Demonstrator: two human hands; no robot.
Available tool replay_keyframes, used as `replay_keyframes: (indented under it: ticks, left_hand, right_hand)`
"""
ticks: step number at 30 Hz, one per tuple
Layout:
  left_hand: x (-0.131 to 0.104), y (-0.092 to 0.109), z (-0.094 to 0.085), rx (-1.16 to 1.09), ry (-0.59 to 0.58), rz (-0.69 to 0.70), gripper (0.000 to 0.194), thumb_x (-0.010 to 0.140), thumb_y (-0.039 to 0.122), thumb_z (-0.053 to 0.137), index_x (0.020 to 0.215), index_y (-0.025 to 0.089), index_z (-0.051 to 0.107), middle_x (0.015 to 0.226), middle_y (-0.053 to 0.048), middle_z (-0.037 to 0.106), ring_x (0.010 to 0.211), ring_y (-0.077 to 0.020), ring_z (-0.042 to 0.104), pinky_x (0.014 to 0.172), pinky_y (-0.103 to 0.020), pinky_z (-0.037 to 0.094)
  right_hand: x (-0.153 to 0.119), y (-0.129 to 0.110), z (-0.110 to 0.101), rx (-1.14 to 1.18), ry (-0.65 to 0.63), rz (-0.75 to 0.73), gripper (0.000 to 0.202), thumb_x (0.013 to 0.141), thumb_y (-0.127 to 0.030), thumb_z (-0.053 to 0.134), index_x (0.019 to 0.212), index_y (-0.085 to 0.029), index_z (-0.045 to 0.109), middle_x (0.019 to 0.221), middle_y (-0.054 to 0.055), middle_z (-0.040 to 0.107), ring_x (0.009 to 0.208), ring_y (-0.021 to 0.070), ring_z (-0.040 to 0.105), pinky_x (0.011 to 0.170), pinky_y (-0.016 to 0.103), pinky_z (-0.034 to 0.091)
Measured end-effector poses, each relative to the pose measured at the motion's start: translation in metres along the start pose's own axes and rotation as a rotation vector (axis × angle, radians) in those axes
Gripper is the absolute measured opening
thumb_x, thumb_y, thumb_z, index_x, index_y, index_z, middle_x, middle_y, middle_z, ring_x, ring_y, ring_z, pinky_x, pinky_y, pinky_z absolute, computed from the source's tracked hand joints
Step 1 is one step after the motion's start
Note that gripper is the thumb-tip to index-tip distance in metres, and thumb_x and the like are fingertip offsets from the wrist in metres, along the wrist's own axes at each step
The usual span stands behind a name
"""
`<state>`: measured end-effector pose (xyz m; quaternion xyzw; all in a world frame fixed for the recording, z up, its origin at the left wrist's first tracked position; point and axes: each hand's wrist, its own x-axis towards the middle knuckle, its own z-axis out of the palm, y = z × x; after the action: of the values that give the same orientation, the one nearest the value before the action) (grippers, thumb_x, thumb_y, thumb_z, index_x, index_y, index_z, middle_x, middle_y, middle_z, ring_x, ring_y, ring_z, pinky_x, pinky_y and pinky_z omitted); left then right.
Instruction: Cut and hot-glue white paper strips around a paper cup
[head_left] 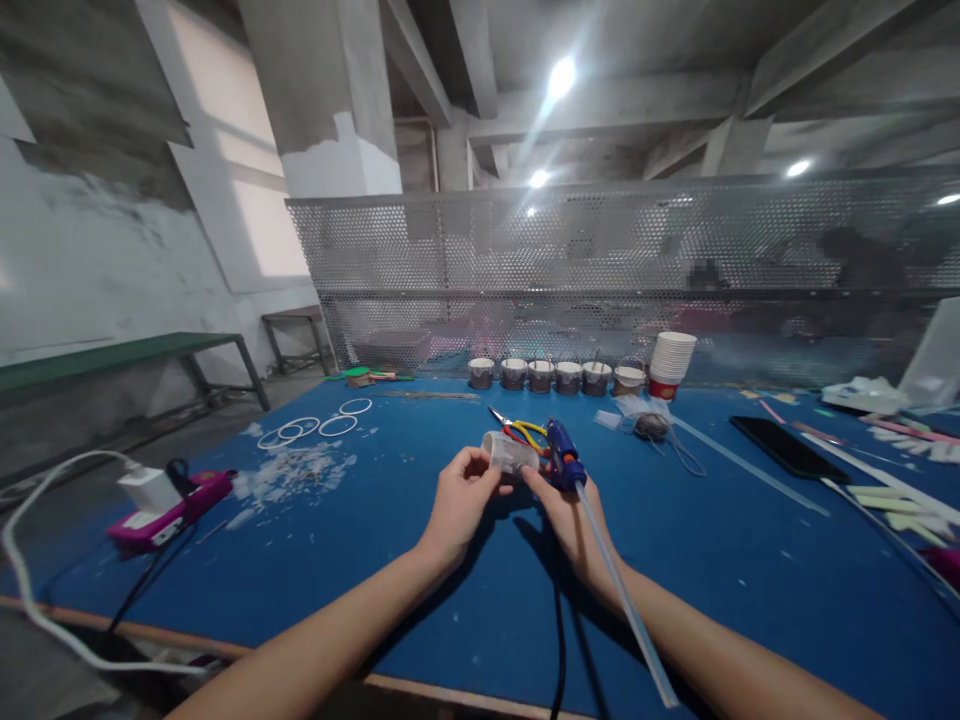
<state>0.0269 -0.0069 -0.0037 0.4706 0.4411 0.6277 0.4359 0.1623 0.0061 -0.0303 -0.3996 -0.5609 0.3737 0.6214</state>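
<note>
Near the middle of the blue table, a small whitish cup [510, 452] lies sideways between my hands. My left hand [461, 495] is closed on its left end, thumb in front. My right hand [570, 515] holds a blue glue gun [564, 457], and its thumb touches the cup's right end. A long translucent glue stick [624, 590] sticks out of the gun towards me. Just behind the cup lie pliers [525, 428] with red and yellow handles, partly hidden by the cup and the gun.
Several dark cups [541, 377] line the back edge beside stacked paper cups [671, 362]. White rings [298, 430] and scraps lie left, near a magenta power strip [172, 510]. Right are a black phone [787, 448] and strips. A black cord hangs below the gun.
</note>
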Motion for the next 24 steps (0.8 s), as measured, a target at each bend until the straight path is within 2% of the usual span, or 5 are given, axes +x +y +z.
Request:
replay_keyframes:
  ticks: [4,9,17,24]
  left_hand:
    - [-0.0032,-0.0052,0.0032,0.01,-0.039,0.009,0.024,0.066,0.033,0.073,0.07,0.016,0.056,0.067,0.003,0.059,0.066,-0.0113,0.058,0.07,-0.029,0.056]
    - [-0.0069,-0.0043,0.0053,0.092,-0.073,0.044,0.021,0.069,0.032,0.071,0.068,0.016,0.057,0.064,0.002,0.06,0.062,-0.0111,0.057,0.064,-0.023,0.051]
    - [-0.0093,0.001,0.0055,0.039,-0.059,0.024,0.023,0.067,0.034,0.072,0.069,0.018,0.056,0.07,0.001,0.061,0.067,-0.0135,0.06,0.071,-0.029,0.054]
    - [-0.0104,-0.0008,0.0047,0.171,-0.08,0.098,0.017,0.07,0.029,0.069,0.067,0.018,0.057,0.061,0.003,0.058,0.061,-0.0119,0.057,0.063,-0.023,0.049]
  right_hand:
    - [-0.0015,0.0039,0.0027,0.017,0.002,-0.014,0.035,0.074,-0.041,0.07,0.096,-0.018,0.059,0.097,0.009,0.071,0.089,0.0255,0.066,0.082,0.039,0.05]
    - [-0.0032,0.006,0.004,-0.062,0.053,-0.057,0.035,0.073,-0.037,0.071,0.098,-0.017,0.057,0.095,0.009,0.068,0.087,0.0246,0.064,0.081,0.04,0.05]
    - [-0.0021,0.0058,0.0032,-0.014,0.035,-0.063,0.035,0.073,-0.034,0.07,0.101,-0.018,0.058,0.098,0.008,0.067,0.088,0.0245,0.063,0.083,0.039,0.049]
    - [-0.0038,0.0007,0.0029,-0.028,0.04,-0.056,0.034,0.074,-0.036,0.069,0.1,-0.017,0.059,0.097,0.008,0.068,0.087,0.0245,0.063,0.083,0.04,0.049]
